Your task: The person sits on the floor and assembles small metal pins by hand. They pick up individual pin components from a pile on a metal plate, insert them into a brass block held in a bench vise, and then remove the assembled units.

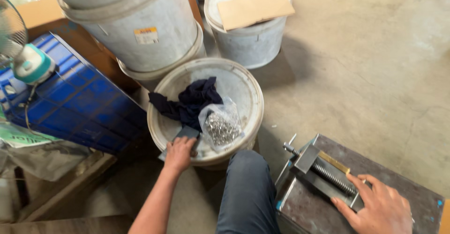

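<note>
Atop white bucket lid point(243, 81): dark cloth point(190, 100), clear bag of metal bits point(221, 127), grey plate point(186, 133) under left hand point(179, 153), fingers curled on it. Right of bucket: right hand point(379, 208), fingers spread on steel vise point(318, 173).

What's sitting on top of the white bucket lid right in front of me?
On the bucket lid lie a dark blue cloth, a clear bag of small metal pieces and a flat grey plate that the left hand touches. Inside the bucket is hidden.
</note>
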